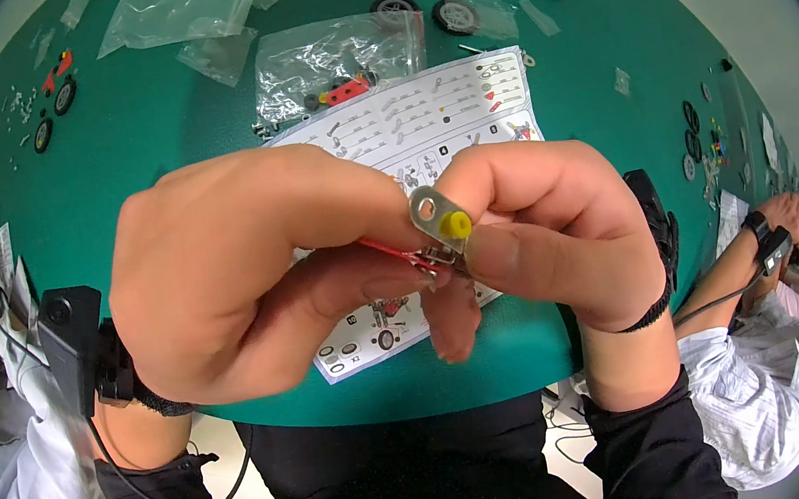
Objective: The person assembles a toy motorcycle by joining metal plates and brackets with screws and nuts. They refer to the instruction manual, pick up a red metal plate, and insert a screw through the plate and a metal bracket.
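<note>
Close in front of me, both hands work on one small model part. My left hand is closed, thumb and forefinger pinching a thin red piece that is mostly hidden between them. A rounded metal bracket with a hole in it and a yellow bushing sits at the fingertips. My right hand is closed too, its thumb and forefinger gripping the bracket beside the bushing. Small metal bits show under the bracket. One fingertip pokes out below the part. The hands cover part of the printed instruction sheet.
A clear bag with red and black parts lies beyond the sheet on the green table. Wheels and another plastic bag are farther back. People sit at left and right, one with a hand near the right edge.
</note>
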Tool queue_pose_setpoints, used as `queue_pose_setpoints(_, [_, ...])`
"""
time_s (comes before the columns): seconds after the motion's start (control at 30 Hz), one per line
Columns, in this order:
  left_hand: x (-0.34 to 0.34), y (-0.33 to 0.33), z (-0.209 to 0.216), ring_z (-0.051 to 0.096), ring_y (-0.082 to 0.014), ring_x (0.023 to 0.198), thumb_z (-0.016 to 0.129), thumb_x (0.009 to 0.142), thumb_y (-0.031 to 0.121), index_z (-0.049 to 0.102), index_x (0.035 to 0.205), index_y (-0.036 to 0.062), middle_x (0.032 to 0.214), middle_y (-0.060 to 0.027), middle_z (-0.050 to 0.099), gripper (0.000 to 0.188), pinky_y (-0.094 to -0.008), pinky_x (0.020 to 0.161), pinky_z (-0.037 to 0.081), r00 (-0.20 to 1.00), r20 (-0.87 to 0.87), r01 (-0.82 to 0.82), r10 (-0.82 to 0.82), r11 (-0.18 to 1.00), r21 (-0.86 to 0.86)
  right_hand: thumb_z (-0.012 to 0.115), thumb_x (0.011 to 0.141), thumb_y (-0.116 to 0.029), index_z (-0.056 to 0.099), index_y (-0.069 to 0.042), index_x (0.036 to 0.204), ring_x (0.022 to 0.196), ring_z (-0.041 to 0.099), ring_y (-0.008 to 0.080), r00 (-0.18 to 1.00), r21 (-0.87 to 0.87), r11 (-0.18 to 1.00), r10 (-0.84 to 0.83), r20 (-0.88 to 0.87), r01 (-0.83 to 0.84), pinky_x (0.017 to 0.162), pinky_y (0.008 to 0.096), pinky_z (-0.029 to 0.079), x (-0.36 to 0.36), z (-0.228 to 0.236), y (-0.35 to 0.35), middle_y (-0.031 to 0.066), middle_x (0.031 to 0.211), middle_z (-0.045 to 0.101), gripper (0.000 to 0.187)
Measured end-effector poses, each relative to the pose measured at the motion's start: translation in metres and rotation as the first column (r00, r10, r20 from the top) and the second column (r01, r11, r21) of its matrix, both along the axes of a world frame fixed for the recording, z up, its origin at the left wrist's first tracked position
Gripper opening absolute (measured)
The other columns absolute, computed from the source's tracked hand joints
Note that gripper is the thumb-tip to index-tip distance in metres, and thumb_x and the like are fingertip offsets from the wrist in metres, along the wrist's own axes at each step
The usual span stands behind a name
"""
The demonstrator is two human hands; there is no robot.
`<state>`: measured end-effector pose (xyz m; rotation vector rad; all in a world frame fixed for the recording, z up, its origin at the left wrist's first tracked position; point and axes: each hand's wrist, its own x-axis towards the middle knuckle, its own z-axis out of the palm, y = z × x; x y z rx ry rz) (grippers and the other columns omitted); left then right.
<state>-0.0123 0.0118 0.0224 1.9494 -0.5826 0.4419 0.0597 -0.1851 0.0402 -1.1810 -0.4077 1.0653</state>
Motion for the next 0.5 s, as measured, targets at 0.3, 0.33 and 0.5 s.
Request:
queue_pose_setpoints(0.3, [0.001, -0.001, -0.001, 0.056, -0.0219, 0.054, 0.065, 0.065, -0.004, 0.056, 0.083, 0.0028, 0.072, -0.0104, 0.062, 0.022, -0.0320, 0.048, 0.040, 0.995, 0.097, -0.009, 0.000, 0.996, 0.090, 0.062, 0.081, -0.008, 0.057, 0.008, 0.089, 0.063, 0.064, 0.0208, 0.995, 0.070, 0.997, 0.012, 0.104, -0.019, 0.058, 0.0278, 0.051, 0.005, -0.005, -0.003, 0.0155, 0.074, 0.063, 0.019])
queue_pose_setpoints(0.33, [0.000, -0.001, -0.003, 0.055, -0.0224, 0.054, 0.065, 0.064, -0.003, 0.057, 0.081, 0.0032, 0.072, -0.0100, 0.062, 0.020, -0.0329, 0.048, 0.039, 0.995, 0.095, -0.037, 0.027, 0.994, 0.101, 0.063, 0.080, -0.008, 0.058, 0.008, 0.089, 0.064, 0.064, 0.0207, 0.993, 0.085, 0.996, 0.024, 0.114, -0.034, 0.058, 0.0275, 0.051, 0.005, -0.006, -0.003, 0.0148, 0.076, 0.063, 0.019])
queue_pose_setpoints(0.5, [-0.007, -0.002, -0.007, 0.054, -0.0239, 0.054, 0.063, 0.063, -0.001, 0.057, 0.074, 0.0034, 0.071, -0.0090, 0.060, 0.013, -0.0340, 0.049, 0.040, 0.992, 0.075, -0.110, 0.103, 0.988, 0.104, 0.066, 0.079, -0.011, 0.061, 0.007, 0.089, 0.071, 0.062, 0.0197, 0.978, 0.064, 0.995, 0.058, 0.200, -0.072, 0.064, 0.0281, 0.049, 0.009, -0.005, -0.005, 0.0125, 0.082, 0.062, 0.021])
